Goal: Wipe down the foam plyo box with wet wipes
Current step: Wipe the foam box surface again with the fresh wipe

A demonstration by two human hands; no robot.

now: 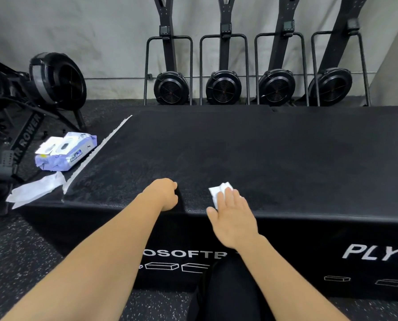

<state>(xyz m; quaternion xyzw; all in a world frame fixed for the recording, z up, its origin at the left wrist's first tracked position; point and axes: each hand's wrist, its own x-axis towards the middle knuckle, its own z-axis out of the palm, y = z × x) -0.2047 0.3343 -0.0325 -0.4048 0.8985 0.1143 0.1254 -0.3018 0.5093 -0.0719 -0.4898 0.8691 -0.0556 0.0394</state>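
the foam plyo box (263, 154) lies low and wide on the speckled floor (19, 262), its black top spread out ahead of the person. a small bunched wet wipe (216, 192) is pressed flat onto the top near the front edge by the right hand (234, 216), whose fingers are laid out straight over it and not curled around it. the left hand (164, 193) is clenched and rested knuckles-down on the top just beside it; nothing is seen held in it.

because the wipe is only pinned and not gripped, it could be left behind or rolled up under the palm when a stroke is made across the grainy top. since it is crumpled, only a narrow band is likely to be covered per pass, so patches could be missed, above all at the far side and the right end, which lie well apart from the hand. the printed front face could also be skipped. a white strip (100, 154) is seen along the left edge of the top; if it is a loose or torn seam, it could be caught and lifted by the wipe.

the wipes pack (66, 151) is set on the floor beside the box's left end, with its lid (54, 145) flipped open. how much is left inside cannot be told, and its contents could be dried out if it is left open. loose wipes (34, 192) are spread on the floor just in front of it.
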